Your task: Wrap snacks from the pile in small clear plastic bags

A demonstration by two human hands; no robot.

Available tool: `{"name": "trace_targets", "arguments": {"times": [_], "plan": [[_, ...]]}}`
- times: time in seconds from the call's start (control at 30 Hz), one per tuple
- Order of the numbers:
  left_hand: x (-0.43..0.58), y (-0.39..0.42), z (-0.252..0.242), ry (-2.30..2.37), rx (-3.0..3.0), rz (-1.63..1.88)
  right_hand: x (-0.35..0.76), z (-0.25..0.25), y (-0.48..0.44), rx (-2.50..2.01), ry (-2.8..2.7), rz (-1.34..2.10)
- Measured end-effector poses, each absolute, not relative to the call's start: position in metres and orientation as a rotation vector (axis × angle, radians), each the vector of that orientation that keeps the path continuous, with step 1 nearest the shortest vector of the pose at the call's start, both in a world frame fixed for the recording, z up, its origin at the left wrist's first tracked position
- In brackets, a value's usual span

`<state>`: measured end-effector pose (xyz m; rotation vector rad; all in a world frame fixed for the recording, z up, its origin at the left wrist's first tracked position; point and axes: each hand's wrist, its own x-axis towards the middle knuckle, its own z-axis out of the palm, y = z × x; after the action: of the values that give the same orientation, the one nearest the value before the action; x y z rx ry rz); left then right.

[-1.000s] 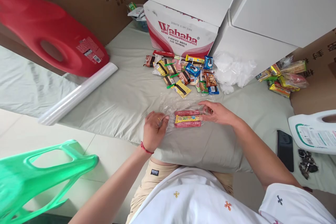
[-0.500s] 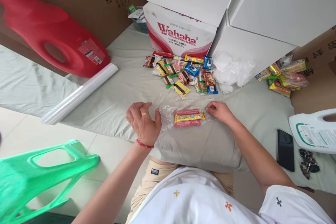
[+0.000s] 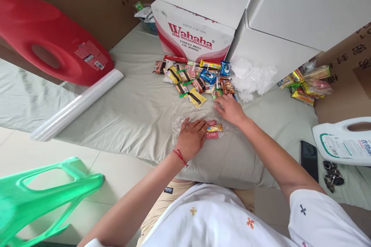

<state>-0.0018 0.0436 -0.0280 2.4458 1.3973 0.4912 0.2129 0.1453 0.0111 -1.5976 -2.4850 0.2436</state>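
- The left hand [image 3: 192, 139] lies palm down across the left part of the yellow bar [image 3: 215, 127] and the pink-red packets [image 3: 212, 135]; its fingers are stretched out nearly flat, gripping nothing that shows.
- The right hand [image 3: 230, 111] is farther off and to the right, at the near right edge of the snack pile [image 3: 195, 97]; its fingers are loosely bent and part-way spread. Whether the fingertips touch a packet, I cannot tell.
- The yellow bar rests on the pink-red packets, all on the crinkled clear film [image 3: 177, 125], which is spread over the pale sheet [image 3: 139, 96] nearest the person.
- Beyond the snack pile stands the Wahaha box [image 3: 191, 38]; just right of the pile is a white plastic bag [image 3: 252, 77].
- Far left is a red jug [image 3: 95, 60], with a clear roll [image 3: 78, 104] nearer.
- Near right, a phone [image 3: 309, 158] lies beside keys [image 3: 332, 177].
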Motion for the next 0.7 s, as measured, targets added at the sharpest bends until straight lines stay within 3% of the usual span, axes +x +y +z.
{"name": "trace_targets", "arguments": {"times": [0.27, 0.47, 0.7], "plan": [[0.000, 0.040, -0.022, 1.438, 2.449, 0.467, 0.187, 0.017, 0.185, -1.481, -2.618, 0.524], [0.005, 0.033, -0.016, 1.598, 2.463, 0.415, 0.204, 0.043, 0.134, -0.873, -2.663, 0.464], [0.009, 0.030, -0.017, 1.651, 2.457, 0.405, 0.208, 0.021, 0.078, -0.819, -2.731, 0.654]]}}
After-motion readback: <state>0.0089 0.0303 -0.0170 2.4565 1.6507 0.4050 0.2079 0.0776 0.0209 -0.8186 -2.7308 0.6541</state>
